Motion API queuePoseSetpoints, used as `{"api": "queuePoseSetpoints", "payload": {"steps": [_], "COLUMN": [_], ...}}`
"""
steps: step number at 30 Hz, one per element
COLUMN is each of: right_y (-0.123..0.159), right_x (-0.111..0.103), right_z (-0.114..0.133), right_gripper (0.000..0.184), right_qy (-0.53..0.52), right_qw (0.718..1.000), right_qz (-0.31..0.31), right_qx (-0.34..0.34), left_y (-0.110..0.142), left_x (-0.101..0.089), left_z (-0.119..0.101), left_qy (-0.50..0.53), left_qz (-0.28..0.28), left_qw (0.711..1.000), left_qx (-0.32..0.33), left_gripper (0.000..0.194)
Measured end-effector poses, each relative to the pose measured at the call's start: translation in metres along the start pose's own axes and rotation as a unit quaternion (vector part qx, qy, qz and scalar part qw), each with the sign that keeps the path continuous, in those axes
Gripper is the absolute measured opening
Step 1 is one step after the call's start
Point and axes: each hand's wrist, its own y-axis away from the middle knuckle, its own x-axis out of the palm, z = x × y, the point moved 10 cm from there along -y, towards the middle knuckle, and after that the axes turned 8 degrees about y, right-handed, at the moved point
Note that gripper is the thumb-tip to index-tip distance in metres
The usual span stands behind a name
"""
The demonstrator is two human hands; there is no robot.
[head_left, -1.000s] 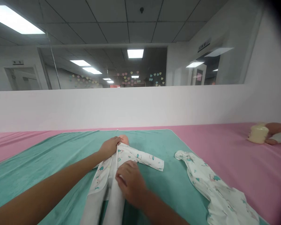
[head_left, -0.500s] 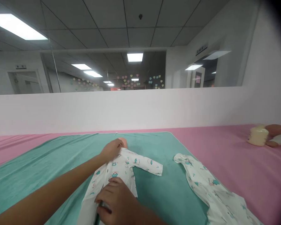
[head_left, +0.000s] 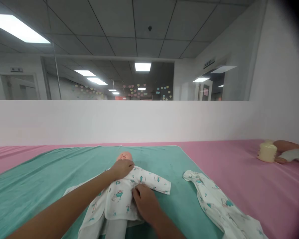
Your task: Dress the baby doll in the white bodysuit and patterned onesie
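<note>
A baby doll [head_left: 125,155] lies on its back on a green cloth [head_left: 64,166], its head toward the wall. It wears a white baby shirt [head_left: 118,202] printed with small teal and red figures, and pale legs show below the hem. Across the upper chest, under the doll's chin, my left hand [head_left: 124,168] has its fingers curled at the collar. My right hand [head_left: 147,203] is closed at the right edge of the shirt front, fingertips pressed to the fabric. The right sleeve [head_left: 155,182] stretches out flat.
At the right, a printed white garment [head_left: 220,204] lies crumpled over the cloth's edge. A pink sheet [head_left: 239,172] extends beneath. Farther right are a cream-coloured bottle [head_left: 267,152] and another doll's limb-like part [head_left: 289,146]. A white wall [head_left: 114,122] with a window stands behind.
My right hand has moved up and right, from low on the shirt to its right edge. The shirt front now spreads across the doll's body. My left hand stays near the collar, uncovering more face.
</note>
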Motion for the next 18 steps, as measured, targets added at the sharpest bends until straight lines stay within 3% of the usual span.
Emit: {"api": "queuePoseSetpoints", "payload": {"steps": [6,10,13,16,18], "right_y": [0.001,0.0,-0.001,-0.002,-0.001], "right_x": [0.034,0.021,0.016,0.025,0.041], "right_z": [-0.016,-0.002,-0.006,-0.021,-0.028], "right_gripper": [0.034,0.042,0.043,0.041,0.042], "right_qy": [-0.145,-0.079,-0.075,-0.148,-0.228], "right_qw": [0.98,0.993,0.995,0.98,0.956], "right_qz": [0.117,0.086,0.062,0.067,0.093], "right_qx": [0.064,0.009,0.035,0.112,0.158], "left_y": [0.02,0.05,0.089,0.126,0.144], "left_x": [-0.02,-0.037,-0.045,-0.031,-0.015], "left_z": [0.015,0.033,0.062,0.102,0.12], "left_qy": [0.101,0.155,0.141,0.132,0.169], "left_qz": [-0.076,-0.152,-0.205,-0.17,-0.138], "left_qw": [0.992,0.975,0.965,0.961,0.953], "left_qx": [-0.018,-0.04,-0.085,-0.175,-0.212], "left_gripper": [0.038,0.031,0.032,0.038,0.04]}}
